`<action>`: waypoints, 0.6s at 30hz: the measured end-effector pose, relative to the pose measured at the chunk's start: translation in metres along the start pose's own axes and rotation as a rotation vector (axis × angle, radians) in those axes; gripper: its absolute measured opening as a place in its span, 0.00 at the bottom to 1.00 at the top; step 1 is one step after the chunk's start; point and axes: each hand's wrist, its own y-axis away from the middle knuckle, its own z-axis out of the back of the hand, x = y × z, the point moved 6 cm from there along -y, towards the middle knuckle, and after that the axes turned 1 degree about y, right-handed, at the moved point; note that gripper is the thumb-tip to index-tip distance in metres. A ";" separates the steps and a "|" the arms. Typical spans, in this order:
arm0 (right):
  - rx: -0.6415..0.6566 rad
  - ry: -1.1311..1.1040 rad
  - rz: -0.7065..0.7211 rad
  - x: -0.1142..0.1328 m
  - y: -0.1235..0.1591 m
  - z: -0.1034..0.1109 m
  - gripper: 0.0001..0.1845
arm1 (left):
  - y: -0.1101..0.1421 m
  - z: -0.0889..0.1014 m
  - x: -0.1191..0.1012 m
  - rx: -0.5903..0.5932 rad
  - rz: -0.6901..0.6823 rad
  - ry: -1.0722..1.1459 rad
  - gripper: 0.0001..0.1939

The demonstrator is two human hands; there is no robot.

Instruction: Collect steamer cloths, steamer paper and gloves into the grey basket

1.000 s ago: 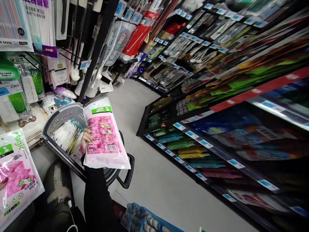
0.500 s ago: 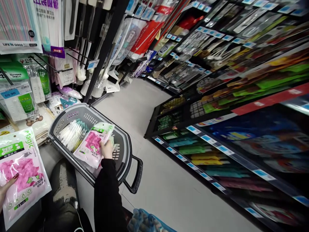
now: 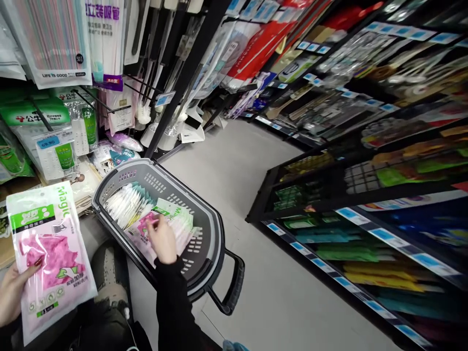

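In my left hand [image 3: 12,295] is a pink-and-white packet of cleaning cloth [image 3: 54,263], held at its left edge with the thumb across the front. My right hand [image 3: 164,239] is inside the grey shopping basket [image 3: 215,239], just over a matching packet of cleaning cloth [image 3: 177,219] that lies there. The right fingers are loosely bent and do not appear to grip it; the hand covers part of the packet. Beside it in the basket stands a bundle of white packets [image 3: 126,204] with teal edges.
The basket's black handle [image 3: 234,287] points toward the lower right. On the left, straws [image 3: 58,44] and power strips [image 3: 64,156] hang from hooks above the goods on a low shelf. A shelf unit [image 3: 329,273] with price tags runs along the right, across the grey floor [image 3: 256,263].
The packet under my right hand has gone lower into the basket, and the fingers have left its right edge. The view has shifted left, showing more of my left hand and its packet.
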 end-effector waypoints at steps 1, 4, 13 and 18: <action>0.126 -0.232 0.161 0.020 0.016 -0.011 0.19 | 0.010 -0.010 -0.007 0.014 -0.015 0.012 0.21; 0.567 -0.812 0.446 0.068 0.067 -0.040 0.25 | 0.041 -0.050 -0.030 0.132 -0.076 -0.006 0.18; 0.519 -0.902 0.308 0.081 0.077 -0.034 0.20 | 0.057 -0.107 -0.058 0.303 -0.366 -0.234 0.22; 0.024 -0.384 0.391 0.083 0.095 -0.006 0.16 | 0.073 -0.120 -0.055 0.275 -0.744 -0.683 0.27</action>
